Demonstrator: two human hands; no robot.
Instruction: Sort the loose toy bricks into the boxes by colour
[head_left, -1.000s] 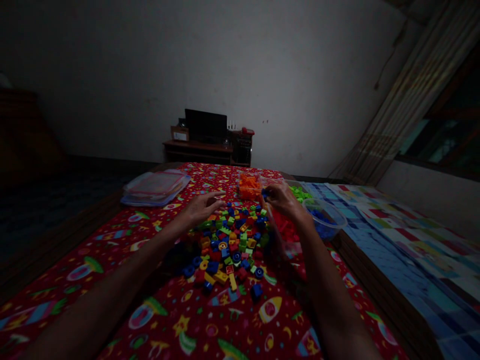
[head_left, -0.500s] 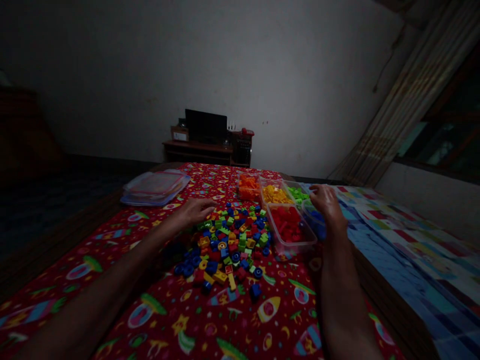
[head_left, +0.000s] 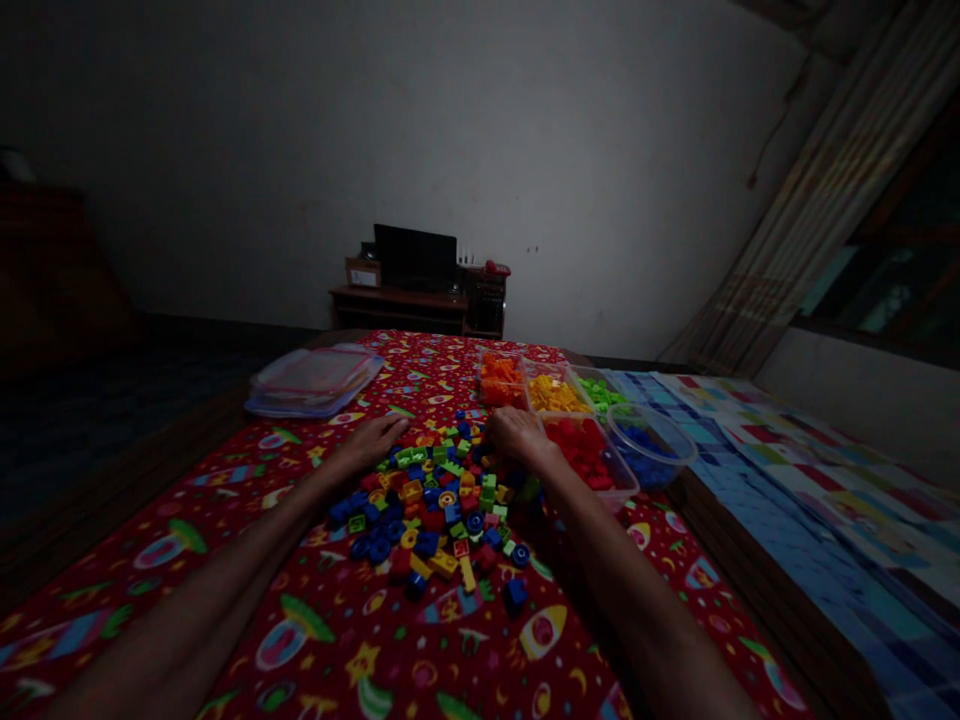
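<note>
A heap of mixed toy building blocks (head_left: 450, 500) in blue, green, yellow, red and orange lies on the red patterned cloth. My left hand (head_left: 375, 440) rests at the heap's far left edge, its fingers loosely stretched out with nothing visible in them. Over the far right side of the heap is my right hand (head_left: 516, 434), fingers curled down among the blocks; whatever they hold is hidden. Just right of it stands a clear box of red blocks (head_left: 585, 452). Beyond that is a round clear tub (head_left: 691, 452) with blue blocks inside.
Behind the red box stand clear boxes of orange blocks (head_left: 501, 380), yellow blocks (head_left: 556, 394) and green blocks (head_left: 600, 391). Stacked plastic lids (head_left: 315, 380) lie at the left. A blue checked cloth (head_left: 757, 530) spreads along the right. A monitor (head_left: 415, 256) stands by the far wall.
My right hand has moved left from above the round tub to the heap, leaving the tub in plain view. My left hand has shifted slightly left and down.
</note>
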